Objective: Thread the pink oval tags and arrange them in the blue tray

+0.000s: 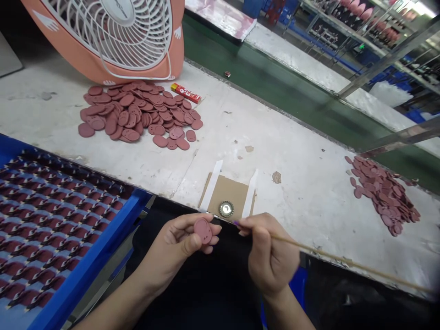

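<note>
Between the thumb and fingers of my left hand (185, 238) is a flat reddish oval piece (203, 230) with small dots or holes near one end. My right hand (270, 252) grips a long thin stick (319, 252), its purple tip pointing at the piece but apart from it. The stick's long end runs out to the right. Just beyond both hands, a bottle cap (226, 209) with something shiny inside sits on a cardboard square (230, 190), which white tape strips hold at the table's near edge.
A heap of reddish oval pieces (137, 112) lies at the left, beside a red and yellow packet (186, 93) and an orange fan (140, 68). Another heap of pieces (383, 195) lies far right. A blue tray (79, 270) with rows of dark red figures stands left, below the table.
</note>
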### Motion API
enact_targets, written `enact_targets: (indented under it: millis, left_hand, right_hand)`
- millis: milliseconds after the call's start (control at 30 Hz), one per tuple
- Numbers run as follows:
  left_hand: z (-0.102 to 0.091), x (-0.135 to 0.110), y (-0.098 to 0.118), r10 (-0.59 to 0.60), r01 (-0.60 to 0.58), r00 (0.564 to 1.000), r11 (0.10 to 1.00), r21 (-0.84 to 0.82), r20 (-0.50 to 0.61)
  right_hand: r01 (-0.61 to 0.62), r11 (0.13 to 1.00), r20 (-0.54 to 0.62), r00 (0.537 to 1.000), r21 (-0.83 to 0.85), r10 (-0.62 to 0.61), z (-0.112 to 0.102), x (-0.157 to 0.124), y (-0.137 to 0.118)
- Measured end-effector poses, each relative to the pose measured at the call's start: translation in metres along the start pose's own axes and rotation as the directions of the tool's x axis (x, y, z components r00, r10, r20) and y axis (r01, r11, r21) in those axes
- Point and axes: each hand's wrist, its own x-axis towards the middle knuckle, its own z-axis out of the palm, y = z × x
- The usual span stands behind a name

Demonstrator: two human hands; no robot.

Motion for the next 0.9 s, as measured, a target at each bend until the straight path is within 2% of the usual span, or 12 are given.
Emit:
enact_targets:
  millis: [167, 333, 500, 633, 733, 900]
  left_hand:
    - [-0.002, 0.002, 0.000, 0.013, -0.013, 1.000, 1.000, 0.008, -0.015]
    - [0.001, 0.004, 0.000, 0.006, -0.007, 1.000, 1.000, -0.004, -0.027]
    - [0.004, 0.003, 0.002, -0.018, 0.017, 0.998, 1.000, -0.006, -0.057]
    - [0.005, 0.002, 0.001, -0.026, 0.026, 0.999, 1.000, -0.008, -0.036]
    - [0.004, 0.002, -0.001, -0.008, 0.008, 1.000, 1.000, -0.008, -0.001]
    - [0.002, 0.003, -0.002, 0.019, -0.018, 0.998, 1.000, -0.013, 0.059]
  right_hand:
    - [0.018, 0.992, 0.064, 0.998, -0.128, -0.010, 0.006, 0.005, 0.019]
    - [0.050, 0.988, 0.098, 0.995, -0.146, -0.035, 0.007, 0.007, 0.022]
    - [-0.015, 0.998, 0.042, 0.999, -0.053, 0.018, 0.004, 0.006, 0.011]
    - [-0.025, 0.991, 0.002, 1.000, 0.129, 0.025, 0.000, 0.003, -0.008]
    - [-0.010, 0.974, 0.055, 0.999, 0.225, -0.002, 0.000, 0.003, -0.017]
    - [-0.023, 0.978, 0.150, 0.989, 0.209, -0.009, 0.003, 0.006, -0.020]
